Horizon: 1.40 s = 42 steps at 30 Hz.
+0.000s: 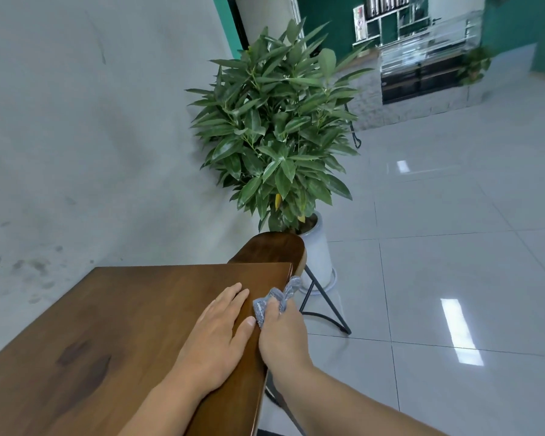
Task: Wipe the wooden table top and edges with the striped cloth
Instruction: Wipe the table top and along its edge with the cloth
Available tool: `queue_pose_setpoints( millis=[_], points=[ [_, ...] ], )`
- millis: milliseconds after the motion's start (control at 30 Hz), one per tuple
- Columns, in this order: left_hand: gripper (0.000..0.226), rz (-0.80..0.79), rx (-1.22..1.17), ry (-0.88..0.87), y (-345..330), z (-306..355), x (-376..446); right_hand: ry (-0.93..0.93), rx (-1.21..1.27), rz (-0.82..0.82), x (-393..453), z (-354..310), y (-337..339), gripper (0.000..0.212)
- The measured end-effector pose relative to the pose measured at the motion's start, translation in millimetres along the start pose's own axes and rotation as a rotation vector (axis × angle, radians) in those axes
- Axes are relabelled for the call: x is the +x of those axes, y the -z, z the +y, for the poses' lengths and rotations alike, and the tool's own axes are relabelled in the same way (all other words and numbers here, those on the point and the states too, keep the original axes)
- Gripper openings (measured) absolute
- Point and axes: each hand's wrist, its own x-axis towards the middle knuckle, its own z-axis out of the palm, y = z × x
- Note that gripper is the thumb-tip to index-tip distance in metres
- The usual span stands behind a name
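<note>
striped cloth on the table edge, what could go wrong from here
The striped cloth is bunched small in the right hand, so bare fingers may rub the wooden table edge and leave parts unwiped. The stool stands right past the table's far corner, so a long stroke could knock it. The left hand lies flat on the top and may leave prints on it.

Bench top (107, 325): bare wood to the left of the left hand (216, 338).
Right edge: occupied by the right hand (283, 338) with the cloth (272, 302).
Far corner: stool (271, 248) just beside; potted plant (274, 127) behind it.
Left: wall (76, 136) adjoins.
</note>
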Motion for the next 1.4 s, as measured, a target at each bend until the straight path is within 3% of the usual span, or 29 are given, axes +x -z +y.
queue_pose_setpoints(
  millis=[333, 700, 1167, 1400],
  points=[
    [0.053, 0.043, -0.01, -0.036, -3.8, -6.0, 1.7, 0.031, -0.03, 0.131, 38.5, -18.4, -1.7, 0.046],
    [0.053, 0.038, -0.031, -0.013, -4.3, -11.2, -19.9, 0.083, -0.079, 0.071, -15.2, 18.3, -5.0, 0.037],
    [0.052, 0.056, -0.017, 0.0, -0.7, -4.3, -25.2, -0.031, -0.069, 0.083, 11.1, -13.7, -1.4, 0.051],
    [0.053, 0.053, -0.002, -0.015, -2.4, -9.9, -39.5, 0.047, -0.053, 0.077, -30.8, 18.7, -5.8, 0.041]
  ],
)
